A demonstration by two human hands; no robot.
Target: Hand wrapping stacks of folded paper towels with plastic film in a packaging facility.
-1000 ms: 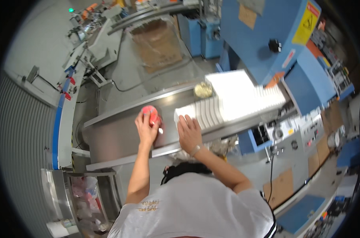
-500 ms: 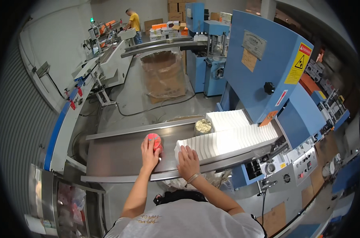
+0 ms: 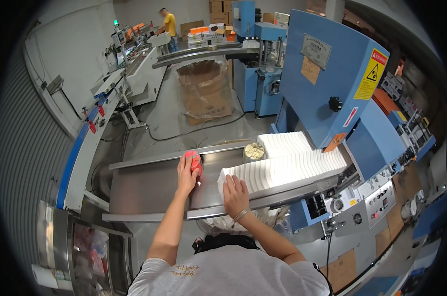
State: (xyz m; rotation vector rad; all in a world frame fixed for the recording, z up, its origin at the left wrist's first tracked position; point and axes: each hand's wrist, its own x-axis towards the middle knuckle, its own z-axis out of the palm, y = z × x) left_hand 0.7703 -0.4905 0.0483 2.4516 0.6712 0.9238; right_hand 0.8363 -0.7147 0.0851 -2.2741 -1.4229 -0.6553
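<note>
- left hand (image 3: 185, 179) curls round a small, red, round thing (image 3: 196, 161) on the long grey metal table (image 3: 144, 191). probably hard and light; hold its sides.
- right hand (image 3: 237, 197), fingers loose, touches the left end of a white, wavy, paper-like row (image 3: 282, 172) there. likely squashy; press gently.

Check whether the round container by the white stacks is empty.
Not empty: cream pieces show inside the container; how deep, I can't tell.

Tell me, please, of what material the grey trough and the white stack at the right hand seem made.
The grey trough looks like satin metal, perhaps stainless steel: it gives soft, blurred reflections. The white stack seems matte, maybe paper or tissue, given its many wavy layers; thin foam cannot be excluded.
</note>
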